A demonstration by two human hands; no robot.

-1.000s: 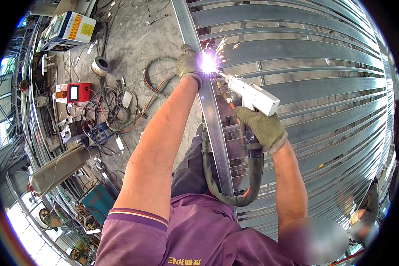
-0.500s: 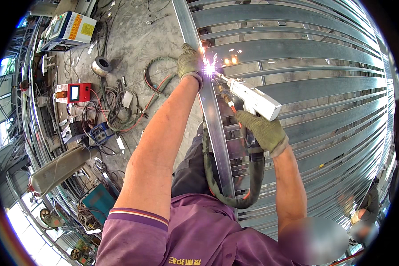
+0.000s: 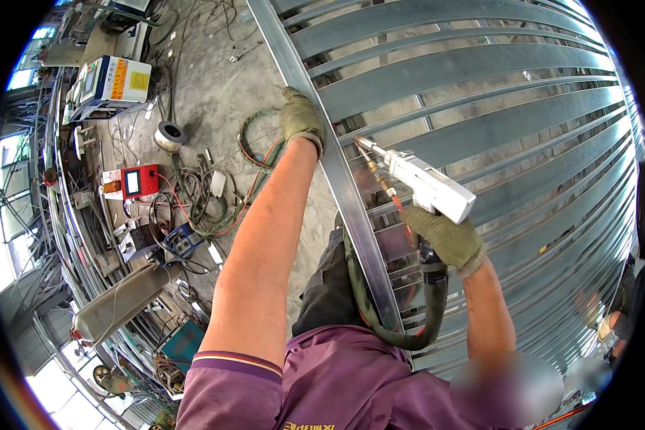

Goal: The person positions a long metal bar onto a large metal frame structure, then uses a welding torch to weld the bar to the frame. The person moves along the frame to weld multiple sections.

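Note:
My left hand (image 3: pixel 301 120), in a green work glove, is closed on the near long edge of a grey metal rail (image 3: pixel 357 208). My right hand (image 3: pixel 448 238), gloved alike, grips the handle of a white welding gun (image 3: pixel 431 186). The gun's narrow nozzle points up and left toward where a cross slat meets the rail; whether it touches cannot be told. No sparks show at its tip. A dark sheathed hose (image 3: pixel 437 308) loops down from the handle. Flat grey slats (image 3: pixel 473 118) run off to the right from the rail.
On the concrete floor to the left lie tangled cables (image 3: pixel 201 197), a wire spool (image 3: pixel 170 135) and a red box with a screen (image 3: pixel 137 182). A white and blue machine (image 3: pixel 111 86) stands farther back. Another person's hand (image 3: pixel 608 326) shows at the far right edge.
The bright sparks at the nozzle have gone out. The gun has shifted slightly right and down with my right hand. My left hand stays on the rail, and the view has moved a little.

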